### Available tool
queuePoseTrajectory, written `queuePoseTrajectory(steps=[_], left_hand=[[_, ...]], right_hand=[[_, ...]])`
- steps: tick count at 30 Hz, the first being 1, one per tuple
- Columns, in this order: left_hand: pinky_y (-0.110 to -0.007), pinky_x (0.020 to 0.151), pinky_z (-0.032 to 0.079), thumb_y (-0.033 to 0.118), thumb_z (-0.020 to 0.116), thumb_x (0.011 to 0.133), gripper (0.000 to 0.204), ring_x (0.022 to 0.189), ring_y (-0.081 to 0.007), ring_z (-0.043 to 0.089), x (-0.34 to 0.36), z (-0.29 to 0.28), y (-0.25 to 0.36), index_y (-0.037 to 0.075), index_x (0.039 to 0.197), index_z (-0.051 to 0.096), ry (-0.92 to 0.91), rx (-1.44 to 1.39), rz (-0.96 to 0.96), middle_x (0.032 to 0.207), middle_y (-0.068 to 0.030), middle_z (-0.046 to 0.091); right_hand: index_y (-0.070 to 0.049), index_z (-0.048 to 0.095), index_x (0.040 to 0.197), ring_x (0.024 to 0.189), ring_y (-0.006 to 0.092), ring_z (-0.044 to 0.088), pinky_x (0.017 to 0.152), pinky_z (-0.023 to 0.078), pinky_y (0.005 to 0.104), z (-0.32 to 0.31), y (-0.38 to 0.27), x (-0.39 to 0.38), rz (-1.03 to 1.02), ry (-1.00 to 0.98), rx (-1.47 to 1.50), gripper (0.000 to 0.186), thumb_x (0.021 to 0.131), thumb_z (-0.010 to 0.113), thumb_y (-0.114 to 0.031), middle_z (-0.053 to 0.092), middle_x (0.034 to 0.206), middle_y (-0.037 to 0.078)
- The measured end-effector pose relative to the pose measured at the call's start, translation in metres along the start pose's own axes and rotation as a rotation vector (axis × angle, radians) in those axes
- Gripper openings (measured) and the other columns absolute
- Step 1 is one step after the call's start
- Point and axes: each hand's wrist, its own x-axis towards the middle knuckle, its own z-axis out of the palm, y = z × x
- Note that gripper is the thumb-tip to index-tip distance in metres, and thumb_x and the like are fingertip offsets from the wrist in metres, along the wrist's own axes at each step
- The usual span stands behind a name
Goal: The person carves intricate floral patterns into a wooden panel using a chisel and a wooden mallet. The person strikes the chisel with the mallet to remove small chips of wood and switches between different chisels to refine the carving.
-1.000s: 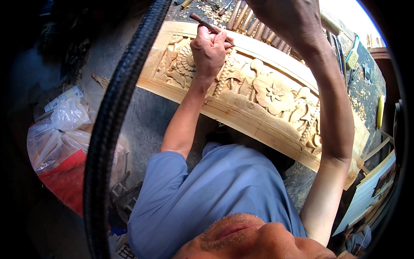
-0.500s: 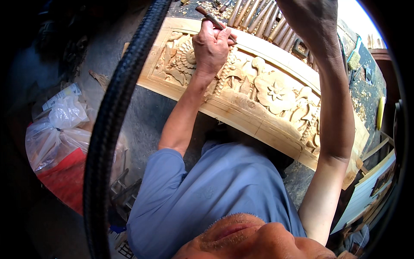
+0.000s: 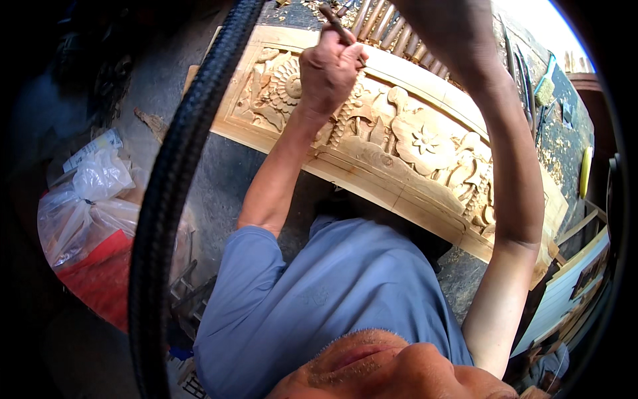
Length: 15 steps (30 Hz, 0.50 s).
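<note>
My left hand (image 3: 329, 70) is closed around a carving chisel (image 3: 335, 25), whose dark brown handle sticks up past the fingers and tilts to the upper left. The hand is at the far edge of a pale carved wood panel (image 3: 392, 189), above its left part. A round spiral flower, a large open flower and leaves stand out in relief on the panel. The chisel's tip is too small to make out beside the fingers. My right hand (image 3: 452, 30) reaches over the far right side of the bench; the upper edge cuts off its fingers.
Wooden-handled chisels (image 3: 379, 26) lie in a row beyond the panel among shavings. A brush with pale bristles (image 3: 545, 92) and a yellow object (image 3: 586, 171) are at the right. A thick black braided cable (image 3: 179, 166) crosses the left. Plastic bags (image 3: 100, 206) stand at far left.
My right hand and forearm have moved left over the chisel row, covering more of it. The chisel in my left hand has shifted slightly right and stands a little steeper.
</note>
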Motion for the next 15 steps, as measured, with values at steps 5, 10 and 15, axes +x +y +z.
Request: queuePoseTrajectory(steps=[5, 10, 15], left_hand=[[-0.029, 0.057, 0.059, 0.01, 0.063, 0.102, 0.01, 0.064, -0.0143, 0.074, -0.006, -0.004, 0.008, 0.003, 0.102, 0.055, 0.052, 0.024, 0.018, 0.078, -0.0069, 0.076], [-0.026, 0.054, 0.057, 0.006, 0.061, 0.102, 0.01, 0.062, -0.0132, 0.072, -0.004, -0.002, 0.01, 0.0, 0.101, 0.054, 0.074, -0.153, -0.091, 0.075, -0.0079, 0.075], [-0.031, 0.052, 0.059, 0.007, 0.062, 0.101, 0.007, 0.061, -0.0193, 0.075, -0.006, 0.01, 0.012, 0.004, 0.101, 0.055, 0.079, 0.36, 0.27, 0.073, -0.0065, 0.075]], right_hand=[[-0.009, 0.063, 0.129, 0.068, 0.019, 0.067, 0.053, 0.056, 0.0272, -0.008, 0.004, -0.001, -0.064, -0.142, -0.283, 0.034, 0.097, 0.056, 0.0, 0.072, 0.094, 0.007], [-0.005, 0.065, 0.126, 0.081, 0.0182, 0.071, 0.066, 0.061, 0.0276, -0.024, -0.006, 0.0, 0.163, 0.019, 0.276, 0.034, 0.095, 0.054, 0.006, 0.072, 0.101, 0.007], [-0.012, 0.064, 0.132, 0.088, 0.0186, 0.069, 0.064, 0.059, 0.0293, -0.014, 0.01, -0.009, -0.027, -0.289, -0.449, 0.038, 0.098, 0.056, 0.002, 0.071, 0.107, 0.006]])
